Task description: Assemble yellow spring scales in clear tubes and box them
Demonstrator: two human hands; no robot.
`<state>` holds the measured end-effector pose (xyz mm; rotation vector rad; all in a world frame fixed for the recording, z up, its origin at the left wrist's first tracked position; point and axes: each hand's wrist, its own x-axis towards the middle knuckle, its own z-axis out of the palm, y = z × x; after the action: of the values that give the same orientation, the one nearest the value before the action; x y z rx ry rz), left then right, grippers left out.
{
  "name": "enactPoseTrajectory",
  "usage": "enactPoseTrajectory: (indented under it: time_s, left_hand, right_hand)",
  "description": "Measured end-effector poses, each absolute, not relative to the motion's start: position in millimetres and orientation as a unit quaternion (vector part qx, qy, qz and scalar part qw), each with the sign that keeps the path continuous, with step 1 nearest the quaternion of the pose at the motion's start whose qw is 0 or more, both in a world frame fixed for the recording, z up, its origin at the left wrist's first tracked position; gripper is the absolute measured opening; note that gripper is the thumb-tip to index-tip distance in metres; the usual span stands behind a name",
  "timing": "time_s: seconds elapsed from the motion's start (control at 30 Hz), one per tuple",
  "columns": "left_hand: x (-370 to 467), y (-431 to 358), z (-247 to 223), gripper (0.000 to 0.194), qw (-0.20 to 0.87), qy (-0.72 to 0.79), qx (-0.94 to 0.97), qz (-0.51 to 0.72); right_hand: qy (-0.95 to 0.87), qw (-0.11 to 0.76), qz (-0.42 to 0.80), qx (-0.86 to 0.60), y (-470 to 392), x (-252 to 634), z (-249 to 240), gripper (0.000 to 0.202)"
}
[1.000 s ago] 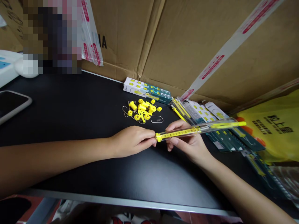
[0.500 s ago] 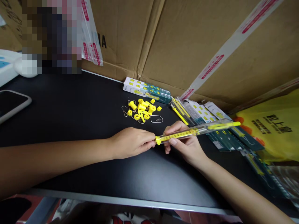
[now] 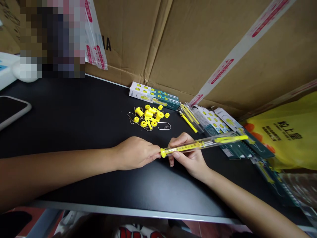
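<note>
My right hand [image 3: 189,155] grips a clear tubular spring scale [image 3: 184,147] between thumb and fingers. The tube has a printed yellow scale inside, a yellow collar at the left end and a yellow rod at the right end. It tilts slightly upward to the right above the table. At the left end, my left hand [image 3: 136,153] is closed, its fingertips pinched against the collar; whatever part lies between them is hidden. Beyond the hands lies a pile of small yellow plastic parts [image 3: 148,114], with bent metal wire hooks [image 3: 164,126] and small springs among them.
More clear tubes and yellow rods [image 3: 189,119] lie right of the pile. Printed boxes [image 3: 155,95] stand at the back and right, by a yellow bag [image 3: 284,132]. A phone [image 3: 12,110] rests at the left. A large cardboard box [image 3: 198,43] walls off the back.
Both hands and the spring scale have shifted slightly left in view, along with the whole scene. The scale's right end sits a little lower. The grip looks the same.
</note>
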<state>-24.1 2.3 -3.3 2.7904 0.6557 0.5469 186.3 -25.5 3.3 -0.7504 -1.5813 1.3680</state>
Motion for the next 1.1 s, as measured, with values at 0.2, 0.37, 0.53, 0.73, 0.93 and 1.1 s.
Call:
enactPoseTrajectory:
  time_s: [0.2, 0.37, 0.53, 0.73, 0.93, 1.1]
  left_hand:
    - [-22.1, 4.6, 1.6, 0.025, 0.205, 0.265, 0.922, 0.192]
    - [-19.1, 6.1, 10.1, 0.021, 0.284, 0.308, 0.884, 0.208]
    - [-16.7, 7.3, 12.5, 0.030, 0.351, 0.349, 0.843, 0.211]
    - [-14.6, 3.3, 14.1, 0.029, 0.323, 0.386, 0.841, 0.198]
    - [-15.6, -1.1, 15.1, 0.029, 0.294, 0.377, 0.864, 0.158]
    - [-18.5, 3.4, 13.4, 0.020, 0.364, 0.319, 0.845, 0.229]
  right_hand:
    - [-0.600, 0.452, 0.571, -0.331, -20.3, 187.7, -0.2, 0.016]
    - [-0.555, 0.452, 0.594, -0.367, -14.8, 187.2, -2.0, 0.020]
    - [-0.574, 0.444, 0.585, -0.361, -16.3, 186.3, -0.5, 0.021]
    - [-0.602, 0.404, 0.596, -0.345, -19.9, 185.0, 4.3, 0.020]
    - [-0.625, 0.374, 0.598, -0.336, -17.6, 185.1, 6.4, 0.023]
    - [-0.603, 0.379, 0.626, -0.317, -14.6, 188.4, 3.9, 0.028]
